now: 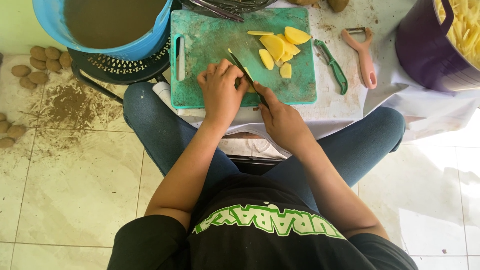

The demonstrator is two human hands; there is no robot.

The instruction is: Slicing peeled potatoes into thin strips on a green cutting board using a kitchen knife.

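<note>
Potato piece sits on the green cutting board, pinned under the left hand, whose curled fingers steady it. The right hand grips a dark knife, fingers closed around the handle, blade beside the left fingertips. Cut slices lie farther back.

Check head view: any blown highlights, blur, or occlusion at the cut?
Head view: sunlight washes out the floor tiles at right; green cutting board evenly lit and sharp; left hand hides the potato piece under the knife; right hand crisp, no motion blur.
</note>
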